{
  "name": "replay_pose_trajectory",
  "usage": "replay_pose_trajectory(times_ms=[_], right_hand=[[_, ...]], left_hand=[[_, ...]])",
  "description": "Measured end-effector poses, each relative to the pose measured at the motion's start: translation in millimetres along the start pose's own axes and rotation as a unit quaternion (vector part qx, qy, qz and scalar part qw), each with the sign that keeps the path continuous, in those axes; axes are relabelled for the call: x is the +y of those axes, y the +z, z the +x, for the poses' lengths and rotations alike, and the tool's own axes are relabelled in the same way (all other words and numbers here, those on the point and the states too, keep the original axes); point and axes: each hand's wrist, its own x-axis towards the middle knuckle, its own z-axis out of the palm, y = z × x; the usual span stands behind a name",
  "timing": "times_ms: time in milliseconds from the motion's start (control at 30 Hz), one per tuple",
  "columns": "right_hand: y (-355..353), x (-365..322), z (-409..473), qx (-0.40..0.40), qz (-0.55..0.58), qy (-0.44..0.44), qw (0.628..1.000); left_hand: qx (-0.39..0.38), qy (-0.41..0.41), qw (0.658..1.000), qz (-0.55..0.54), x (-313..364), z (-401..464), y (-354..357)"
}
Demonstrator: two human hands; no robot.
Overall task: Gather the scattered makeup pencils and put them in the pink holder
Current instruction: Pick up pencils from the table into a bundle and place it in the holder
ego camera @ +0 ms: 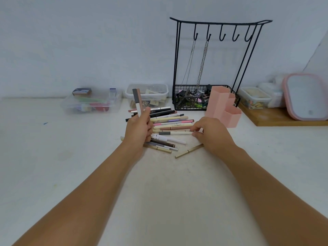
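Several makeup pencils (170, 121) lie in a loose pile on the white table, mostly pointing left to right. My left hand (139, 129) grips two pencils (137, 102) upright above the pile's left side, one grey and white, one brownish pink. My right hand (209, 132) pinches the right end of a white pencil with a grey cap (174, 133) that lies in the pile. The pink holder (222, 108), made of hexagonal tubes, stands just behind my right hand. A tan pencil (189, 151) lies apart, nearer to me.
A black wire rack (213, 55) with hooks, chains and a filled basket stands behind the holder. Two clear plastic boxes (92, 102) (147, 95) sit at the back left. At the right, a wooden tray (284, 118) carries small containers and a pink-framed mirror (306, 96).
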Motion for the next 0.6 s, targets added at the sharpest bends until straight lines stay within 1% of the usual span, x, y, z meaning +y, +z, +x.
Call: replay_pose_trajectory(times_ms=[133,300,367,433,467,500,567,600], right_hand=[[-5,0,-1,-0.011,-0.008,-0.009,1.0],[-3,2,1,-0.041,0.011,0.011,0.999],[-5,-3,1,-0.022,0.045,0.016,0.999],[-11,-12,0,0.006,0.138,0.042,0.99],[-14,-18,-2,0.012,0.216,0.062,0.974],[-16,-25,-6,0.006,0.309,0.082,0.948],[-15,-43,-14,-0.037,0.465,0.112,0.877],[-11,-52,-18,-0.061,0.514,0.118,0.847]], left_hand=[[-0.003,-0.001,1.0,0.003,1,-1,0],[0.001,-0.005,1.0,-0.003,1,-1,0],[-0.004,-0.003,1.0,-0.01,1,-1,1],[-0.01,0.0,1.0,-0.022,1,-2,1],[-0.012,0.002,1.0,-0.027,2,-3,2],[-0.014,0.006,0.999,-0.031,3,-4,4],[-0.027,0.026,0.999,-0.034,3,-7,7],[-0.04,0.041,0.998,-0.034,2,-9,9]])
